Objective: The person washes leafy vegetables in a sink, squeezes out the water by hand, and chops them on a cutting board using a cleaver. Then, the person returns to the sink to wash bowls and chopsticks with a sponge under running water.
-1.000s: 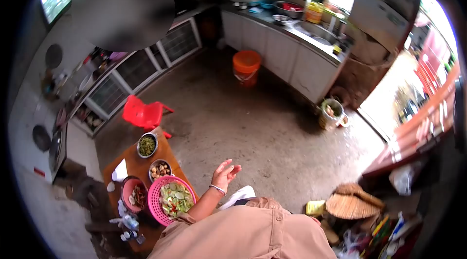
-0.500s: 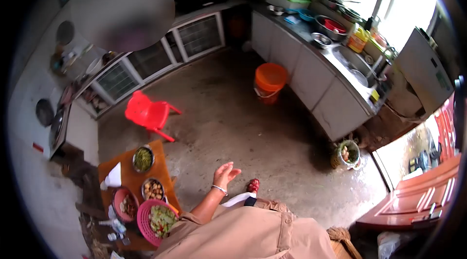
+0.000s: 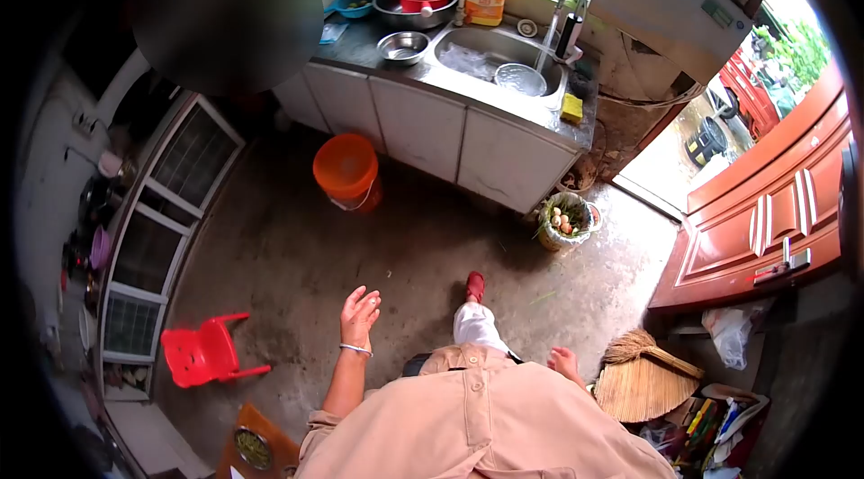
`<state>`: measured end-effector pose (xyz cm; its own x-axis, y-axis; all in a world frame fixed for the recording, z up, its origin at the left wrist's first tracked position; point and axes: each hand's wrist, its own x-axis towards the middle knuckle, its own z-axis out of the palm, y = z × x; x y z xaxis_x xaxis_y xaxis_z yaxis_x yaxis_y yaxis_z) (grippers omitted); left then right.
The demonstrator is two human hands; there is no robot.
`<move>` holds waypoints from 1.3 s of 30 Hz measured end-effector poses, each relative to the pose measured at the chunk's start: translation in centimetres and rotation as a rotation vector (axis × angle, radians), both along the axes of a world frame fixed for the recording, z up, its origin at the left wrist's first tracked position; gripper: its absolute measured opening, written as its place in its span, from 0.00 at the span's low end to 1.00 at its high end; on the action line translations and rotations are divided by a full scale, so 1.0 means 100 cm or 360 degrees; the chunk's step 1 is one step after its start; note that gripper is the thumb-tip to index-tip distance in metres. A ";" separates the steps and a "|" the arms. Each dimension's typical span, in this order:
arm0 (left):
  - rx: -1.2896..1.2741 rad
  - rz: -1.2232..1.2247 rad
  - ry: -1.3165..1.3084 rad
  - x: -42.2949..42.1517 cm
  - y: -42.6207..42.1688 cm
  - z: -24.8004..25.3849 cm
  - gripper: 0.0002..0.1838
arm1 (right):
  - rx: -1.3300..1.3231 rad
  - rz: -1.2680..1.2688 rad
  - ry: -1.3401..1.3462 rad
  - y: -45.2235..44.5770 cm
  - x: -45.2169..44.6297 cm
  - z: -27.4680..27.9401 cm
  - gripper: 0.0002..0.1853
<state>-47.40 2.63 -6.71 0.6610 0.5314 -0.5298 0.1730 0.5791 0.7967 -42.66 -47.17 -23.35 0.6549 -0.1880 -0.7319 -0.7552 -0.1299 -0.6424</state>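
My left hand [image 3: 360, 317], with a bracelet at its wrist, hangs in the air over the floor. Its fingers are loosely spread and nothing is in it. Beside my right hip, part of my right hand [image 3: 564, 362] shows past the shirt, fingers slightly bent and apart, holding nothing I can see. A straw broom [image 3: 641, 380] lies just to the right of that hand, not visibly touched. Ahead of me one foot in a red shoe [image 3: 475, 286] is stepping on the concrete floor [image 3: 405, 254].
An orange bucket [image 3: 346, 166] stands before the sink counter [image 3: 418, 123]. A lined bin with scraps [image 3: 567, 222] sits at the counter's end, near the open brown door [image 3: 765, 218]. To the left are a red chair [image 3: 202, 353] and a wooden table corner [image 3: 247, 416] with a bowl of greens [image 3: 253, 448].
My view has turned right toward the sink and doorway, and I have stepped forward. The table has slid mostly out of view. My right hand and the whole broom now show.
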 end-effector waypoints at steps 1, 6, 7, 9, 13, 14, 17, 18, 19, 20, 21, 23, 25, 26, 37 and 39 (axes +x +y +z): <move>0.0006 -0.0032 0.0001 0.018 0.003 -0.001 0.26 | 0.0003 -0.0018 0.0004 -0.005 0.007 -0.005 0.14; 0.0038 -0.0024 0.0027 0.109 0.026 -0.003 0.24 | -0.0249 -0.0038 0.0099 -0.003 0.080 -0.015 0.11; 0.0045 -0.0034 0.0039 0.128 0.028 0.000 0.24 | -0.0275 0.0099 -0.0004 0.004 0.103 -0.009 0.14; 0.0022 -0.0094 -0.0014 0.168 0.034 0.006 0.24 | -0.0151 0.0232 -0.0120 0.026 0.163 0.002 0.20; -0.0068 -0.0194 -0.0107 0.251 0.031 0.026 0.21 | 0.0093 0.0246 -0.0471 0.106 0.289 0.037 0.22; -0.0141 -0.0237 -0.0125 0.269 0.029 0.032 0.20 | 0.0231 0.0264 -0.0461 0.127 0.320 0.057 0.20; -0.0379 -0.0307 -0.0187 0.313 0.037 0.033 0.17 | 0.0666 -0.0005 -0.0477 0.188 0.398 0.112 0.16; -0.0385 -0.0324 -0.0180 0.328 0.042 0.031 0.17 | 0.0925 -0.0143 -0.0482 0.203 0.420 0.126 0.15; -0.0495 -0.0340 -0.0251 0.342 0.049 0.028 0.17 | 0.1176 -0.0291 -0.0487 0.214 0.442 0.135 0.15; -0.0610 -0.0360 -0.0319 0.357 0.056 0.025 0.17 | 0.1431 -0.0396 -0.0457 0.221 0.467 0.139 0.14; -0.0677 -0.0383 -0.0333 0.373 0.063 0.022 0.17 | 0.1685 -0.0505 -0.0429 0.227 0.489 0.142 0.14; -0.0806 -0.0428 -0.0334 0.412 0.073 0.025 0.17 | 0.1907 -0.0661 -0.0481 0.241 0.527 0.156 0.13; -0.0878 -0.0559 -0.0403 0.455 0.082 0.031 0.18 | 0.2036 -0.0746 -0.0512 0.251 0.567 0.165 0.12; -0.0930 -0.0623 -0.0418 0.478 0.085 0.035 0.18 | 0.2023 -0.0770 -0.0544 0.257 0.584 0.170 0.12; -0.1024 -0.1395 -0.0137 0.732 0.012 0.026 0.17 | 0.1688 -0.1341 -0.0624 0.292 0.749 0.133 0.12; -0.0971 -0.1334 -0.0030 0.761 -0.019 0.013 0.17 | 0.1868 -0.1243 -0.0655 0.289 0.769 0.126 0.13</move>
